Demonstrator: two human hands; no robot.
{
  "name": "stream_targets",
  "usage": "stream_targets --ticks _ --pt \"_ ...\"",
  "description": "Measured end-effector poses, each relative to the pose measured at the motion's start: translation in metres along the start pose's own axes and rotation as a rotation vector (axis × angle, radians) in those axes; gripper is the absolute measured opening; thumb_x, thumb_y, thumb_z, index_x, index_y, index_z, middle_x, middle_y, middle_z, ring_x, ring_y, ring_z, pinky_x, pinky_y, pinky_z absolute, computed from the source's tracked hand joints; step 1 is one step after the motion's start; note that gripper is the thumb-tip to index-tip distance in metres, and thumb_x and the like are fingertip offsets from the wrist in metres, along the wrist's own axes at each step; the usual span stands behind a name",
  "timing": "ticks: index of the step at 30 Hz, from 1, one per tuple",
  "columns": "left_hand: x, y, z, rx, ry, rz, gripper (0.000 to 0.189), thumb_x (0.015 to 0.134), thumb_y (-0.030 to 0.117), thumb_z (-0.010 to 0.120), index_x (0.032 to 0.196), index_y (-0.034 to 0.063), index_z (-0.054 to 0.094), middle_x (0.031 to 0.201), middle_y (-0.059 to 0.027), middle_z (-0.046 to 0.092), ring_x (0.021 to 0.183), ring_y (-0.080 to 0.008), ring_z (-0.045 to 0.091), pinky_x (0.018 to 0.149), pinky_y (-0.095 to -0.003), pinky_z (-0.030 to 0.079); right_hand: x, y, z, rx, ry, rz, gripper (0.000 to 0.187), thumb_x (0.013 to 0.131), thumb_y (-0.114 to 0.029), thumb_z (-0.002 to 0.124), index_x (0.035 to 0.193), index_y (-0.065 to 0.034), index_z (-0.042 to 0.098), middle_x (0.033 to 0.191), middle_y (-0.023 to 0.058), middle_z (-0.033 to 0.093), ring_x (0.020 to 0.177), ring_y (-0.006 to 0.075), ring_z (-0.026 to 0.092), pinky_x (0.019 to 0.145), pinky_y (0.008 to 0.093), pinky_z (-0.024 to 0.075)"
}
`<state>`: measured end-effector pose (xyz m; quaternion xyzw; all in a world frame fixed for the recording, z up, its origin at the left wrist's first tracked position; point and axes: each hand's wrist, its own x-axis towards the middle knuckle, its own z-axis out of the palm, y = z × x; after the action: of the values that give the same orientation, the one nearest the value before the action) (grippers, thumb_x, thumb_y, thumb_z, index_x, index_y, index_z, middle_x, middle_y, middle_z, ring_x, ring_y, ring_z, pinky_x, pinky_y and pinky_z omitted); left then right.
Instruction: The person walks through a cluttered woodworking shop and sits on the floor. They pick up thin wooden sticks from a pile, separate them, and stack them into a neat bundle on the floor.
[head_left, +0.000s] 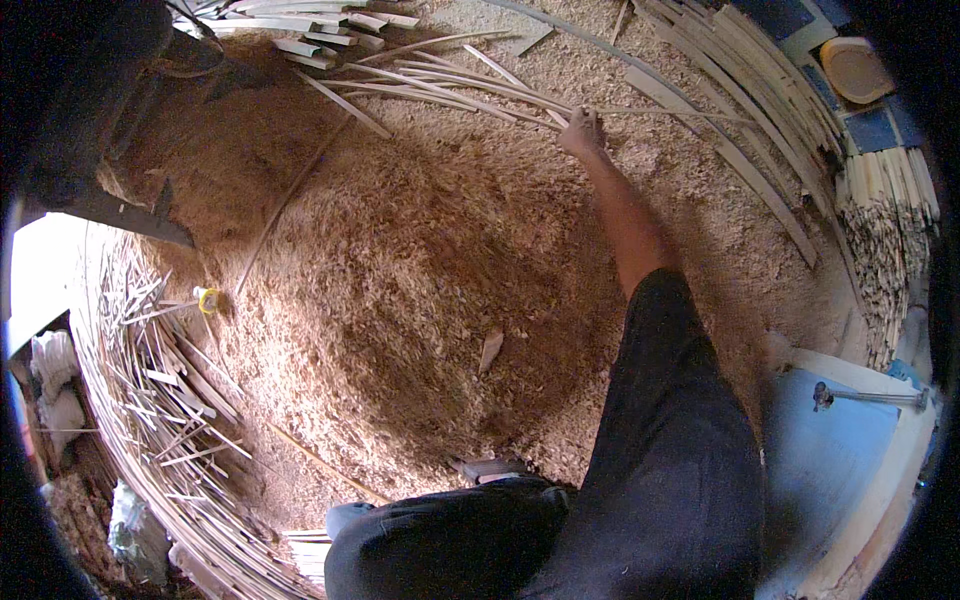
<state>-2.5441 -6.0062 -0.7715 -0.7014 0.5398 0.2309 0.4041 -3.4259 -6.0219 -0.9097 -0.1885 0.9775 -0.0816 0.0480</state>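
Observation:
My right hand (583, 135) is stretched far forward and closed around the near ends of several thin wooden strips (480, 94). The strips fan out to the left from my fist, low over a floor thick with wood shavings (420, 247). Another thin strip (675, 112) runs rightward from beside my fingers; I cannot tell whether it is gripped. My left hand is out of view. My bent leg (442, 536) in dark trousers and part of a foot (495, 471) show at the bottom.
Thicker wooden pieces (322, 37) lie at the top left, near a dark structure (82, 112). Long slats (772, 82) and a stacked bundle (874, 247) line the right. A strip pile (172, 427) curves along the left, beside a small yellow-and-white object (208, 300). A blue panel (832, 442) stands lower right.

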Motion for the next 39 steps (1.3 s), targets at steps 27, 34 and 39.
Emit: stream_targets --ticks 27,34,39 --pt "0.096 -0.004 0.016 0.250 -0.768 0.062 0.030 0.091 0.025 0.063 0.116 0.0105 0.067 0.120 -0.0063 0.067 0.104 -0.0189 0.064 0.088 -0.0353 0.051 0.079 -0.030 0.043 -0.112 -0.315 -0.161 0.107 0.068 -0.041 0.080 0.150 -0.0021 0.022 0.120 0.0274 0.062 0.113 0.0388 0.061 0.098 0.0421 0.0495" --pt "0.060 -0.033 0.030 0.063 -0.467 -0.023 0.030 0.090 0.024 0.063 0.116 0.0094 0.067 0.117 -0.0071 0.067 0.103 -0.0197 0.064 0.087 -0.0358 0.051 0.060 -0.057 0.015 -0.093 -0.101 -0.396 0.041 0.071 -0.017 0.071 0.109 -0.0069 0.061 0.105 0.0209 0.066 0.100 0.0396 0.064 0.087 0.0471 0.0523" --pt "0.043 -0.051 0.043 -0.033 -0.353 -0.058 0.029 0.090 0.023 0.063 0.115 0.0086 0.067 0.116 -0.0077 0.067 0.101 -0.0202 0.064 0.086 -0.0361 0.051 0.035 -0.037 -0.041 0.010 -0.065 -0.713 0.037 0.079 -0.020 0.067 0.113 -0.0096 0.061 0.105 0.0168 0.067 0.100 0.0376 0.064 0.088 0.0464 0.0516"
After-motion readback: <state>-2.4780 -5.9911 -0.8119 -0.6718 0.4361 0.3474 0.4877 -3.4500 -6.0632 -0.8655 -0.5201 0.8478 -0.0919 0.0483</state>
